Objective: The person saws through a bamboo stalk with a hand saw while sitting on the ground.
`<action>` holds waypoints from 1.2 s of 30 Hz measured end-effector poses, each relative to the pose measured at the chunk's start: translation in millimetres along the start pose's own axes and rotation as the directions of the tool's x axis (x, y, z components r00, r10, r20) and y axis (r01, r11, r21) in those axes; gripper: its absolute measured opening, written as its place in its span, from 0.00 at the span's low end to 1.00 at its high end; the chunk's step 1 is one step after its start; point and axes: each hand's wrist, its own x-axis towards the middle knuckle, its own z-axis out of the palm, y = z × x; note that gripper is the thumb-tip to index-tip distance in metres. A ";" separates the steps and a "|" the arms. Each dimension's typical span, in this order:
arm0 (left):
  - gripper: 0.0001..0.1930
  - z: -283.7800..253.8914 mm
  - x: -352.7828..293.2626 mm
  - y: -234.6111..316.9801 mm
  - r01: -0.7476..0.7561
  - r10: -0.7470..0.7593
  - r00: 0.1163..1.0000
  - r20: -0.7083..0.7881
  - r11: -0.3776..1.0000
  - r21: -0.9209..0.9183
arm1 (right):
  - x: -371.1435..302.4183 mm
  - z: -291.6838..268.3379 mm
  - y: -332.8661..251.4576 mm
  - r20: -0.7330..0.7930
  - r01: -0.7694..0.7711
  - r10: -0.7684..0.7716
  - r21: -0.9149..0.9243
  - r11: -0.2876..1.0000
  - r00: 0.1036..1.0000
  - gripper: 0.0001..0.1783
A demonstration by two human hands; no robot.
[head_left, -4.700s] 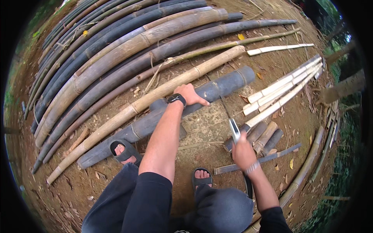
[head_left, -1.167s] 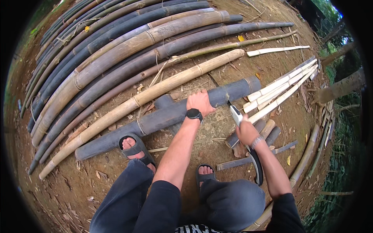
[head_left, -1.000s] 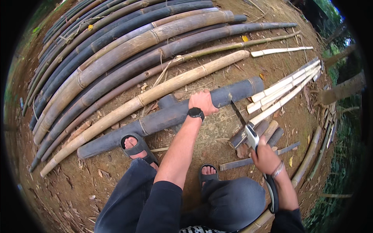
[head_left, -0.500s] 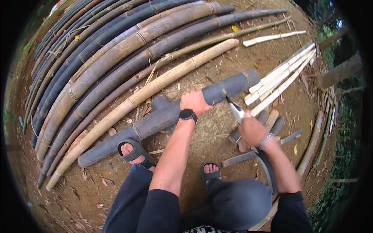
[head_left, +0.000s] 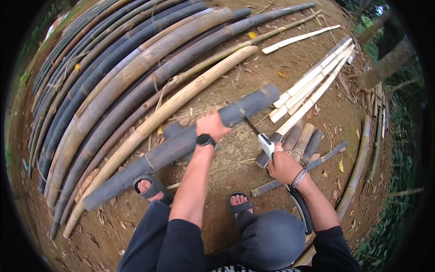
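Observation:
A thick dark bamboo pole [head_left: 174,152] lies slantwise before me, raised on a short dark piece of bamboo [head_left: 173,130]. My left hand [head_left: 212,126] is closed over the top of the pole, fingers wrapped on its far side. My right hand [head_left: 284,164] grips the handle of a pruning saw [head_left: 267,144] with a white and black grip that curves back under my wrist. Its dark narrow blade meets the pole to the right of my left hand; the cutting edge is too thin to make out. My left sandalled foot [head_left: 153,188] is beside the pole.
Long bamboo poles [head_left: 122,86] lie side by side across the far left. Pale split bamboo strips [head_left: 312,93] are at the right, near short bamboo pieces [head_left: 302,141] and a narrow slat [head_left: 301,167]. Another pole [head_left: 361,165] curves along the right, by tree trunks [head_left: 385,65].
My right hand has drawn the saw back toward me, baring more of its blade. My left hand keeps its hold on the pole. The whole view has shifted slightly.

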 end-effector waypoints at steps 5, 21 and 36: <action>0.44 -10.3 -14.5 7.0 0.065 -0.069 0.996 0.062 0.996 0.060 | -39.4 30.0 26.0 -0.092 -0.038 0.040 0.027 0.999 0.995 0.27; 0.51 -35.7 24.1 -7.3 0.102 -0.095 0.956 0.278 0.995 -0.011 | -28.0 115.8 72.2 -0.220 0.052 0.045 0.418 0.907 0.974 0.24; 0.54 -16.3 28.9 -16.9 0.053 -0.064 0.997 0.042 0.975 0.214 | -16.0 64.3 36.5 -0.110 0.087 -0.020 0.640 0.764 0.994 0.26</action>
